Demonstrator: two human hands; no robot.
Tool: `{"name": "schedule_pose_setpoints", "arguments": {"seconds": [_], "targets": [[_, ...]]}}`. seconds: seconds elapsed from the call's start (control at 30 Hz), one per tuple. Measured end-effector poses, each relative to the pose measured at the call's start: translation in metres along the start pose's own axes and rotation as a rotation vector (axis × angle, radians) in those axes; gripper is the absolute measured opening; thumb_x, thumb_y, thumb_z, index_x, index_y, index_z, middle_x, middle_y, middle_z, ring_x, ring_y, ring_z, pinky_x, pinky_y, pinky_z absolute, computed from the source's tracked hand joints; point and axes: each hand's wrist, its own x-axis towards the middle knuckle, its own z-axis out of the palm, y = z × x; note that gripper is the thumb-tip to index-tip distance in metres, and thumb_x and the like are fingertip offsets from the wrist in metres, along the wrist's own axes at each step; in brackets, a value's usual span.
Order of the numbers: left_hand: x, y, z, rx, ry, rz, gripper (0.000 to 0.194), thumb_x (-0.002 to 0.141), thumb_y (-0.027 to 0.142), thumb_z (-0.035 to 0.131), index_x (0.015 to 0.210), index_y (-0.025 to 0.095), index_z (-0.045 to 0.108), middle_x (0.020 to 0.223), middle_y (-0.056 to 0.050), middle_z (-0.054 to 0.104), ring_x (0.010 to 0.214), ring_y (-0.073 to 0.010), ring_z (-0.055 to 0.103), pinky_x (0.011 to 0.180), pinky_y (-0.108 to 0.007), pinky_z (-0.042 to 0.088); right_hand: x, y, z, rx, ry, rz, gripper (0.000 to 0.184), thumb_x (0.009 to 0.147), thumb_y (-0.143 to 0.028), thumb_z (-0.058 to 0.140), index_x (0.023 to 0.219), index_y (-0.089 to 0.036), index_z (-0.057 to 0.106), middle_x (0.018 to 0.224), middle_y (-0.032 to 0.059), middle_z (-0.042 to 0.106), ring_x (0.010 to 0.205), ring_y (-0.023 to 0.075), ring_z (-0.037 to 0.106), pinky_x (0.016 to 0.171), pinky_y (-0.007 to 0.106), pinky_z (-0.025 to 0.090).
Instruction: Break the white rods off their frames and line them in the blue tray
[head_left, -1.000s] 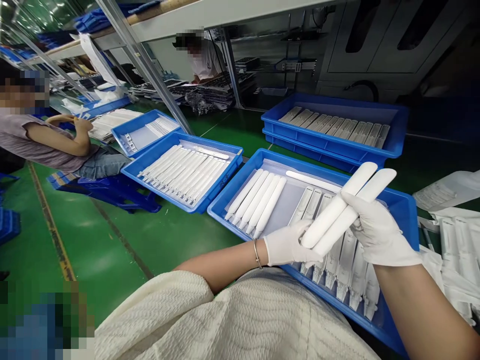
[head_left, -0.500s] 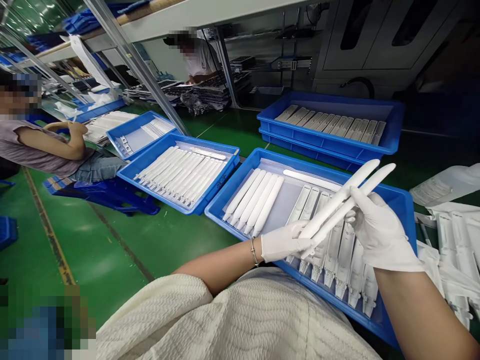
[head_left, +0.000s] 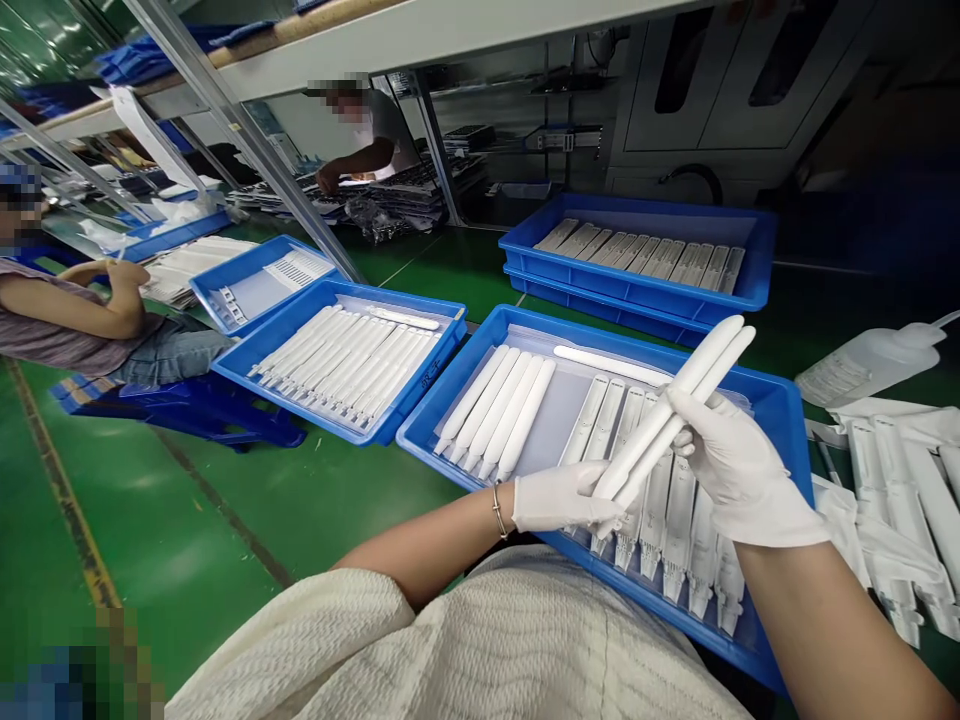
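Two long white plastic strips with rounded tops lie side by side, tilted, between my gloved hands. My left hand grips their lower ends. Higher up, my right hand pinches them from the right side. Beneath is a blue tray. At its left lie several smooth white strips in a row, and another strip lies crosswise along the back. To the right, several white strips show their hollow sides, partly hidden by my hands.
Another blue tray of white strips stands to the left. Stacked blue trays sit behind. A clear squeeze bottle and wrapped white parts are at the right. One person sits at far left; another works behind.
The two strips have come closer together in my hands and now lie nearly touching. My view has shifted slightly. The person behind has an arm stretched out over the stack.
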Motion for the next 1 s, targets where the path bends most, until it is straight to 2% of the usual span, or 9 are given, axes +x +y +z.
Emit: {"name": "schedule_pose_setpoints", "arguments": {"seconds": [0.27, 0.4, 0.5, 0.57, 0.63, 0.7, 0.8, 0.87, 1.0], "targets": [[0.003, 0.007, -0.002, 0.085, -0.042, -0.046, 0.053, 0.076, 0.055, 0.079, 0.104, 0.014, 0.062, 0.076, -0.002, 0.062, 0.076, -0.013, 0.063, 0.062, -0.021, 0.044, -0.006, -0.003, 0.001, -0.084, -0.081, -0.036, 0.043, 0.056, -0.043, 0.094, 0.083, -0.017, 0.073, 0.061, -0.0017, 0.058, 0.048, 0.0073, 0.048, 0.041, 0.018, 0.045], [0.002, 0.005, -0.001, -0.137, -0.243, 0.029, 0.075, 0.064, 0.074, 0.078, 0.103, 0.012, 0.062, 0.086, -0.009, 0.068, 0.071, -0.017, 0.066, 0.059, -0.025, 0.048, -0.012, -0.007, -0.002, -0.03, -0.238, -0.013, 0.037, 0.059, -0.044, 0.093, 0.079, -0.018, 0.075, 0.053, -0.0026, 0.053, 0.043, 0.0066, 0.043, 0.038, 0.017, 0.041], [0.003, 0.003, 0.0, -0.255, -0.39, 0.008, 0.081, 0.06, 0.072, 0.08, 0.111, 0.013, 0.059, 0.087, -0.01, 0.069, 0.059, -0.0172, 0.066, 0.05, -0.025, 0.047, -0.014, -0.006, -0.007, -0.024, -0.387, -0.053, 0.033, 0.065, -0.047, 0.089, 0.068, -0.018, 0.073, 0.048, -0.0017, 0.049, 0.042, 0.0076, 0.043, 0.041, 0.019, 0.043], [0.002, 0.006, 0.003, -0.228, -0.383, -0.03, 0.084, 0.061, 0.067, 0.081, 0.12, 0.015, 0.055, 0.08, -0.007, 0.069, 0.052, -0.0154, 0.063, 0.044, -0.023, 0.043, -0.012, -0.004, -0.01, -0.022, -0.43, -0.078, 0.034, 0.068, -0.047, 0.087, 0.061, -0.018, 0.07, 0.047, -0.001, 0.048, 0.043, 0.0083, 0.044, 0.044, 0.021, 0.045], [-0.001, 0.014, 0.006, -0.129, -0.256, -0.043, 0.084, 0.063, 0.065, 0.081, 0.123, 0.014, 0.053, 0.073, -0.004, 0.066, 0.05, -0.0143, 0.06, 0.043, -0.022, 0.041, -0.008, -0.002, -0.012, -0.012, -0.427, -0.083, 0.03, 0.069, -0.044, 0.087, 0.066, -0.019, 0.07, 0.049, -0.0012, 0.048, 0.045, 0.0093, 0.045, 0.046, 0.022, 0.046], [-0.005, 0.026, 0.009, 0.043, -0.033, -0.043, 0.075, 0.068, 0.06, 0.078, 0.122, 0.014, 0.053, 0.072, -0.002, 0.064, 0.053, -0.0138, 0.06, 0.045, -0.022, 0.042, -0.003, -0.002, -0.012, 0.003, -0.391, -0.089, 0.028, 0.069, -0.041, 0.087, 0.082, -0.021, 0.073, 0.056, -0.0019, 0.051, 0.049, 0.0102, 0.046, 0.046, 0.022, 0.047], [-0.01, 0.043, 0.016, 0.481, 0.366, -0.03, 0.06, 0.075, 0.053, 0.074, 0.119, 0.017, 0.055, 0.083, -0.003, 0.066, 0.063, -0.0157, 0.062, 0.053, -0.025, 0.046, 0.001, -0.001, -0.007, 0.01, -0.308, -0.114, 0.042, 0.072, -0.044, 0.085, 0.105, -0.024, 0.07, 0.077, -0.0007, 0.059, 0.058, 0.0109, 0.052, 0.049, 0.023, 0.049], [-0.012, 0.05, 0.021, 0.843, 0.563, -0.047, 0.049, 0.08, 0.053, 0.068, 0.115, 0.019, 0.059, 0.086, -0.005, 0.067, 0.07, -0.02, 0.065, 0.06, -0.029, 0.048, 0.002, 0.002, -0.004, -0.03, -0.228, -0.118, 0.048, 0.072, -0.052, 0.083, 0.108, -0.024, 0.067, 0.083, 0.0001, 0.061, 0.061, 0.0113, 0.054, 0.048, 0.023, 0.049], [-0.015, 0.054, 0.03, 1.306, 0.7, -0.081, 0.036, 0.091, 0.051, 0.052, 0.11, 0.022, 0.061, 0.083, -0.004, 0.067, 0.074, -0.0245, 0.067, 0.066, -0.034, 0.049, 0.003, 0.012, -0.001, -0.204, -0.085, -0.122, 0.05, 0.067, -0.057, 0.086, 0.091, -0.018, 0.066, 0.067, 0.0001, 0.057, 0.055, 0.012, 0.053, 0.041, 0.021, 0.043]]}}
